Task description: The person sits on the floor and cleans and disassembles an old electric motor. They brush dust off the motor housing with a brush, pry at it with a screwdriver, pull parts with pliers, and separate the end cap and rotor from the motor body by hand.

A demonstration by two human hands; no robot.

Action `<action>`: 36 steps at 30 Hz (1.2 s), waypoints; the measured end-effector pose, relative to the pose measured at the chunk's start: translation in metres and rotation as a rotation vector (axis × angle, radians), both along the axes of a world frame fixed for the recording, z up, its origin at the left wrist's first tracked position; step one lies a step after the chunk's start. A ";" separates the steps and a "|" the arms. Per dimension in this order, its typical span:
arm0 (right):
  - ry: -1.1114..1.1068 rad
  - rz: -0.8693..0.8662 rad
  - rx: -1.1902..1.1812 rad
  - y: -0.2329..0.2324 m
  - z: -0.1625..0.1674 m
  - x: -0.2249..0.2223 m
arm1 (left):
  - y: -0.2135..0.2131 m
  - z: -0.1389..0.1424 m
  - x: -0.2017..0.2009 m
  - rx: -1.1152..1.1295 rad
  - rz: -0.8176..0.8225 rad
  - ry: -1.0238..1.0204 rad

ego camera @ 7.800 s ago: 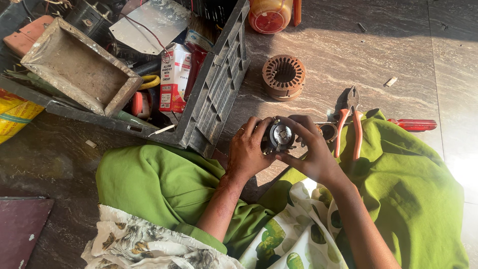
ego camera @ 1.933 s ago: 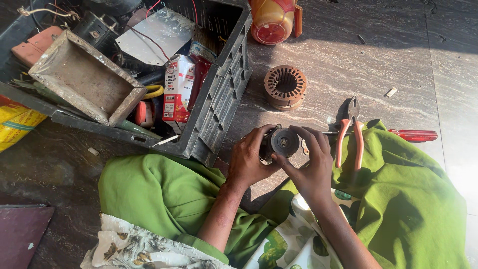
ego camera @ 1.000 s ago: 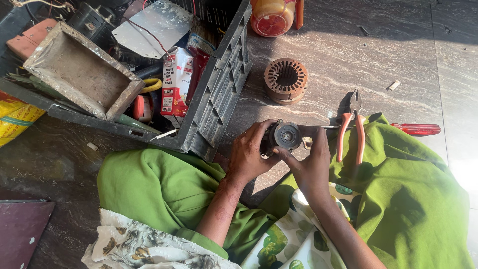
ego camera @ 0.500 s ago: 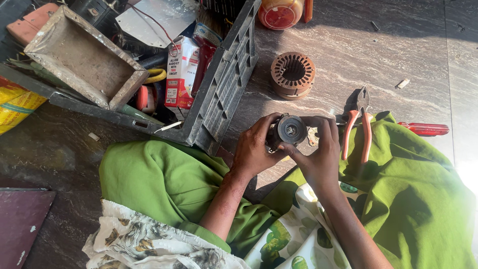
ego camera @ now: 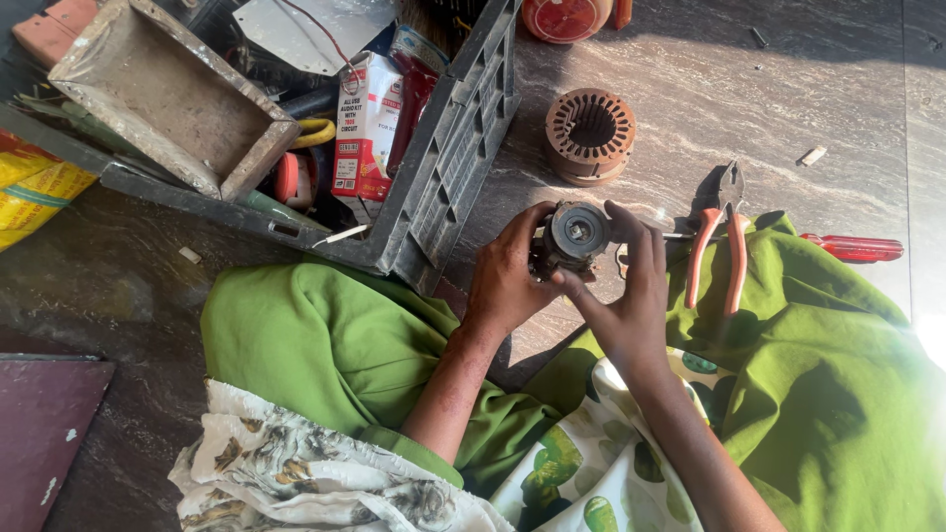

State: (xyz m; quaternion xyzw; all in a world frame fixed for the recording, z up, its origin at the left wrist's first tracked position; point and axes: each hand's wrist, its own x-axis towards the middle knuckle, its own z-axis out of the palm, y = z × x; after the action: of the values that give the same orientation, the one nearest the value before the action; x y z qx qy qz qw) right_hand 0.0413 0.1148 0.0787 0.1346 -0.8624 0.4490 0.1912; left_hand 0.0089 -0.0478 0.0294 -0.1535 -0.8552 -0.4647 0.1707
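I sit on a stone floor with green cloth over my legs. My left hand (ego camera: 507,276) grips the side of a small round metal motor part (ego camera: 574,232), dark with a shiny centre hub. From the right, my right hand (ego camera: 631,291) closes its fingers around the same part, thumb under its front face. The part is held just above the floor, between my knees. A copper-coloured slotted motor core (ego camera: 590,133) stands on the floor beyond it. Orange-handled pliers (ego camera: 717,241) lie on the cloth just right of my right hand.
A grey plastic crate (ego camera: 453,158) at upper left holds a metal tray (ego camera: 172,99), a carton, wires and tools. A red-handled screwdriver (ego camera: 852,247) lies at right. A red and orange round object (ego camera: 567,15) sits at the top. A dark board (ego camera: 44,433) lies at lower left.
Both hands stay on the motor part, turning it slightly so its round face points up. The view has shifted a little.
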 end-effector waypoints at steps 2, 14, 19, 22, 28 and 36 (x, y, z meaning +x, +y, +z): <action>-0.023 -0.016 -0.023 0.004 0.002 0.000 | 0.001 0.002 0.001 0.010 -0.015 0.013; -0.005 -0.067 -0.010 0.005 0.010 0.000 | 0.000 0.001 0.001 -0.009 -0.034 0.060; 0.026 -0.063 0.013 0.007 0.010 -0.001 | 0.000 0.002 0.002 -0.001 -0.047 0.054; 0.046 -0.060 0.078 0.009 0.011 0.000 | 0.000 0.004 0.002 -0.041 -0.042 0.039; 0.075 -0.028 0.009 0.009 0.015 0.002 | 0.007 0.010 0.007 -0.083 -0.109 0.061; 0.032 -0.019 0.064 0.013 0.021 0.003 | 0.009 0.015 0.012 -0.101 -0.124 0.054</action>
State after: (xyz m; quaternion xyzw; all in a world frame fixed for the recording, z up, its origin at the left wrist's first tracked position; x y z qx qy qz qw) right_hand 0.0446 0.1283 0.0994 0.1395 -0.8744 0.4170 0.2049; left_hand 0.0208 -0.0386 0.0446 -0.2270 -0.8614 -0.4264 0.1570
